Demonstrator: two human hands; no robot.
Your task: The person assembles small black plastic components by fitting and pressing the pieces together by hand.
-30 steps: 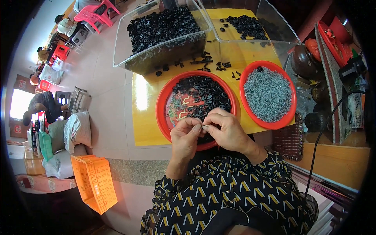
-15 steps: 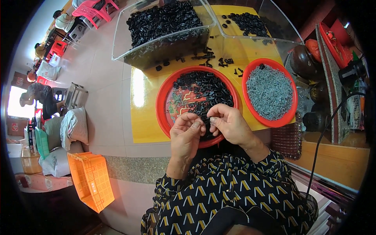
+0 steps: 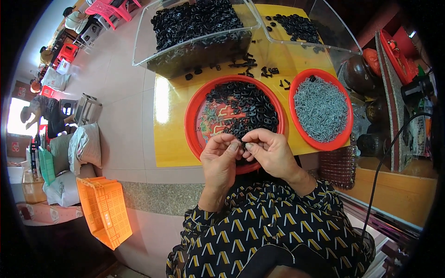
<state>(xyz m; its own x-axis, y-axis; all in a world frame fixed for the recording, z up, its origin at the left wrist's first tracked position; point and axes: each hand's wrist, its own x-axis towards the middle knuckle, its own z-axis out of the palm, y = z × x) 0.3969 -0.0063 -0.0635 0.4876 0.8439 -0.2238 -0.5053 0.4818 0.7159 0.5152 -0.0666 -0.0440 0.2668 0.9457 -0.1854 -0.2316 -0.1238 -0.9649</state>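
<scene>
Over the near edge of a round red tray (image 3: 191, 139), my left hand (image 3: 219, 156) and my right hand (image 3: 274, 155) meet fingertip to fingertip. Each is closed in a pinch between thumb and forefinger. A small dark bit shows where the tips touch; it is too small to make out. Black oval plastic pieces with holes (image 3: 259, 109) heap up in the tray's right half and far side, beyond the fingers. To the right stands a red basin (image 3: 351, 121) full of small silvery screws (image 3: 321, 109).
The yellow tabletop (image 3: 174, 148) carries a clear bin (image 3: 194, 58) of black pieces, another clear bin (image 3: 320, 45) by more pieces, and loose black parts (image 3: 245, 65). An orange crate (image 3: 106, 213) stands at left. A black cable (image 3: 378, 171) hangs at right. People sit farther off.
My right hand has moved left, bringing its fingertips against those of my left hand; a gap lay between them before. The view has shifted slightly.
</scene>
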